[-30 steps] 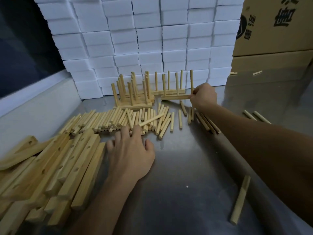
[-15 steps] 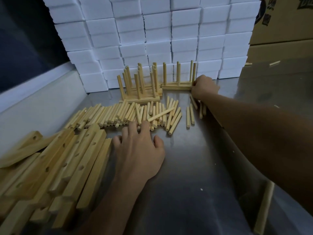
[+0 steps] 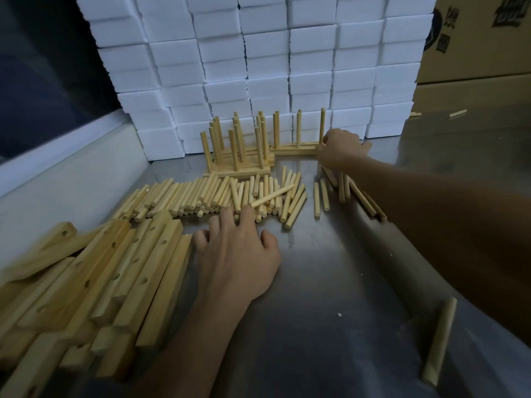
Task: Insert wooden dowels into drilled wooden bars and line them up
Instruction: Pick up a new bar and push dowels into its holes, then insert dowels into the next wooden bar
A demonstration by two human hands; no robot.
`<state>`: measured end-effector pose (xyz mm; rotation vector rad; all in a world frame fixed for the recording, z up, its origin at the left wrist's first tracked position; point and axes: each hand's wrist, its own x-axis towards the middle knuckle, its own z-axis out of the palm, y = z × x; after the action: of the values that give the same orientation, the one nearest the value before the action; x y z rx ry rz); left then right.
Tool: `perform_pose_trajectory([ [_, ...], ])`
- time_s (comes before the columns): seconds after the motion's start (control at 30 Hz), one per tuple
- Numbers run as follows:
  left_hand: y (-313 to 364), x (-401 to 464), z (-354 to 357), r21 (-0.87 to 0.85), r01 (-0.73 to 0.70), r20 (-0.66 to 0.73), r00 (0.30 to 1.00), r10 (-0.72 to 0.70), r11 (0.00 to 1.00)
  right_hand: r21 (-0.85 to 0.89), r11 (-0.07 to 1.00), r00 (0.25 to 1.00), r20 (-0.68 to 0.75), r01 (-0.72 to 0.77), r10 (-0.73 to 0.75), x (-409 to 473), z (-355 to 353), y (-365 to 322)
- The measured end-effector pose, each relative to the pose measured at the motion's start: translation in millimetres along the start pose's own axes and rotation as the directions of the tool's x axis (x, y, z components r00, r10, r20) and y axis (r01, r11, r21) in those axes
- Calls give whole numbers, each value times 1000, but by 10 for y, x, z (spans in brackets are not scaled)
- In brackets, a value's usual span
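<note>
My right hand [image 3: 340, 147] reaches to the far end of the table and grips the right end of a finished wooden bar [image 3: 290, 149] with three upright dowels in it. To its left stand several finished bars [image 3: 238, 168] in a tight row, their dowels upright. My left hand [image 3: 240, 254] lies flat on the metal table, fingertips touching the near edge of the loose dowel pile [image 3: 218, 193]. A heap of drilled bars [image 3: 100, 280] lies at the left, next to my left hand.
A wall of white foam blocks [image 3: 258, 67] closes the back. Cardboard boxes [image 3: 477, 38] stand at the back right. Loose dowels lie under my right forearm [image 3: 344, 188], and a single dowel [image 3: 439, 343] lies near the front right. A white ledge [image 3: 71, 173] borders the left.
My right hand has pushed the three-dowel bar back toward the foam blocks, next to the finished row. My left hand has stayed on the table by the dowel pile.
</note>
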<state>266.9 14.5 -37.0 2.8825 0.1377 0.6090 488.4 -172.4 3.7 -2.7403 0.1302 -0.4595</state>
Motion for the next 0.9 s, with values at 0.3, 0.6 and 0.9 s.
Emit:
perform_pose_trajectory([
  [0.3,28,3,-44,14,20,45,999,-20,1000,168,980,990,-112,109,-91,-515,-372,-42],
  [0.6,57,-2,-80,37,6,49,999,-8,999,507,846,976,-206,168,-70,-1249,-705,104],
  [0.9,82,-55,-159,97,-1,-7,1000,2,995,560,765,902,-426,320,-65,-1862,-612,246],
])
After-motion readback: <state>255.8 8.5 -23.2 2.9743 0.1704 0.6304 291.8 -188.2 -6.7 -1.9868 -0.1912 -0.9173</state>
